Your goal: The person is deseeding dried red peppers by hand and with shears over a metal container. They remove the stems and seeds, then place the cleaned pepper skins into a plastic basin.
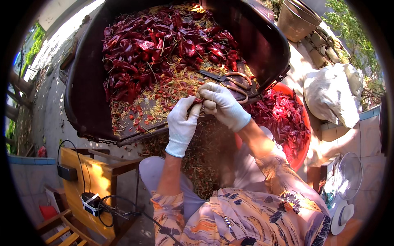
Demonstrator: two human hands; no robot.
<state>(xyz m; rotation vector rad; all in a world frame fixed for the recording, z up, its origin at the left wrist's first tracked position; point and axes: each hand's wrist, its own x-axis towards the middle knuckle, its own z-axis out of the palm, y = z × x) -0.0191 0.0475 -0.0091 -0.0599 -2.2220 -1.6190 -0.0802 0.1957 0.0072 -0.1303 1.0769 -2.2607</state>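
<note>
My left hand (183, 126) and my right hand (226, 106), both in white knit gloves, meet at the fingertips over the front edge of a dark cart bed (87, 77). Pinched between them is a small dark red piece of dried chili (199, 100), mostly covered by the fingers. A large heap of dried red chilies (147, 49) fills the back and left of the bed. In front of it, yellow seeds and red flakes (163, 95) lie scattered. Scissors (229, 80) with orange-brown handles rest just beyond my right hand, blades pointing left.
On the right stands a red-orange basin (304, 135) of chili pods. Stems and scraps (197, 166) cover the ground between my knees. A wooden stool (92, 181) with a black cable is at left. A white sack (332, 92) and a brown bucket (297, 21) are further right.
</note>
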